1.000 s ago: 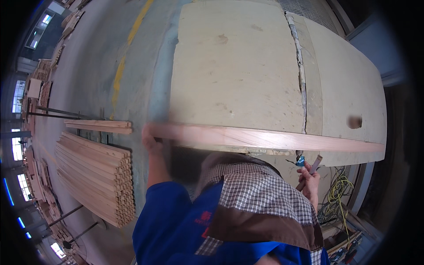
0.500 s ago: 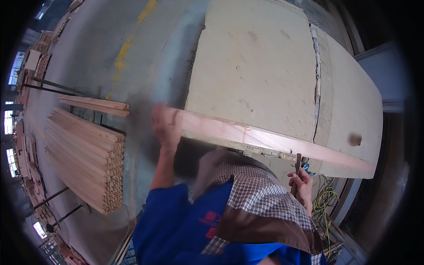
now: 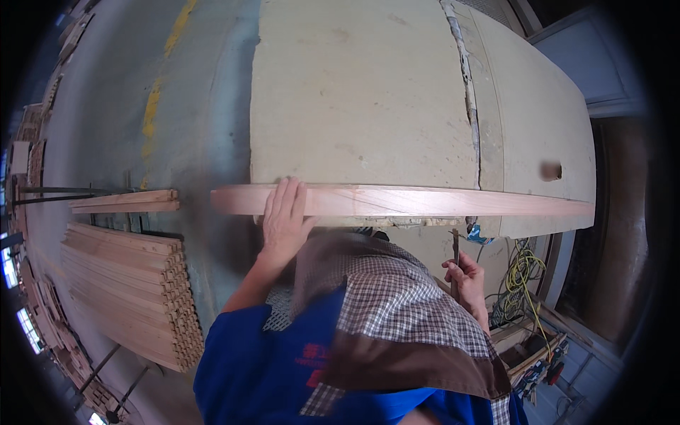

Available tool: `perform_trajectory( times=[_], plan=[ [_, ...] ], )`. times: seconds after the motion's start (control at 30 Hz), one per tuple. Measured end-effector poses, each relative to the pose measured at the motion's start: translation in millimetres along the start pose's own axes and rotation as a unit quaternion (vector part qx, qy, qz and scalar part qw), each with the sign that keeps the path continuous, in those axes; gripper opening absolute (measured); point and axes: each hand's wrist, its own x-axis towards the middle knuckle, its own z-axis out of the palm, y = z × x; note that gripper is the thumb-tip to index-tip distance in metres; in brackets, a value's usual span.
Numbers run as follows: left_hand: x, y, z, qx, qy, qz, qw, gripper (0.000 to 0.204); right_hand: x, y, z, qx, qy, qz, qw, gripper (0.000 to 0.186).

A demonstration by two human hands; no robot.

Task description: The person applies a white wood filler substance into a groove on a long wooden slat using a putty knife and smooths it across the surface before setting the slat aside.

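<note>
A long pale wooden board [image 3: 397, 202] lies across the near edge of the beige tabletop [image 3: 368, 106], its left end sticking out past the table's left edge. My left hand [image 3: 283, 223] rests on the board near that end, fingers stretched flat over its upper face and thumb toward the near edge. Close to my body, right of the middle, my right hand [image 3: 467, 280] is closed around a narrow, dark, flat tool [image 3: 455, 246] that points up toward the board. Its exact kind cannot be made out. The tool's tip is just short of the board's near edge.
A large stack of wooden pieces [image 3: 124, 290] stands at the left, with more timber [image 3: 127, 202] beyond it. A ragged seam [image 3: 467, 92] crosses the tabletop, and a dark hole [image 3: 551, 171] shows at its right. Yellow cable [image 3: 523, 269] hangs at the right.
My left hand has shifted from the board's left end inward onto its upper face. The board now lies straighter along the table edge. My right hand still holds the dark tool. The view has shifted.
</note>
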Motion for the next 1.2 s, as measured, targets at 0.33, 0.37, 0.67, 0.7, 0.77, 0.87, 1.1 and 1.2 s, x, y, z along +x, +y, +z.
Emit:
perform_trajectory(
  times=[0.33, 0.37, 0.67, 0.7, 0.77, 0.87, 1.1, 1.2],
  plan=[
    [5.7, -9.9, 1.3, -0.053, 0.053, 0.01, 0.997, 0.071, 27.1, -88.3, 86.5, -0.517, -0.159, -0.252, 0.803, 0.047],
    [6.3, -9.8, 1.8, -0.057, 0.055, 0.009, 0.997, 0.07, 29.3, -103.1, 100.5, -0.577, -0.175, -0.241, 0.76, 0.047],
    [4.5, -10.1, 2.9, -0.087, 0.054, -0.001, 0.995, 0.069, 67.6, -109.4, 179.2, -0.712, -0.151, -0.445, 0.522, 0.055],
    [4.9, -10.1, 2.9, -0.087, 0.065, 0.005, 0.994, 0.069, 61.9, -121.5, 180.2, -0.724, -0.198, -0.396, 0.529, 0.052],
    [5.2, -9.4, 0.3, -0.085, 0.068, 0.0, 0.994, 0.068, 61.9, -121.8, 167.3, -0.747, -0.228, -0.341, 0.523, 0.049],
    [4.7, -9.3, -0.2, -0.08, 0.064, -0.003, 0.995, 0.072, 55.6, -118.4, 135.5, -0.655, -0.211, -0.321, 0.651, 0.049],
    [3.4, -8.1, 1.8, -0.067, 0.071, -0.009, 0.995, 0.073, 50.2, -87.1, 64.0, -0.693, -0.166, -0.271, 0.647, 0.055],
    [2.6, -8.6, 4.1, -0.076, 0.071, -0.016, 0.994, 0.072, 47.1, -91.1, 57.3, -0.696, -0.161, -0.266, 0.647, 0.058]
  ],
)
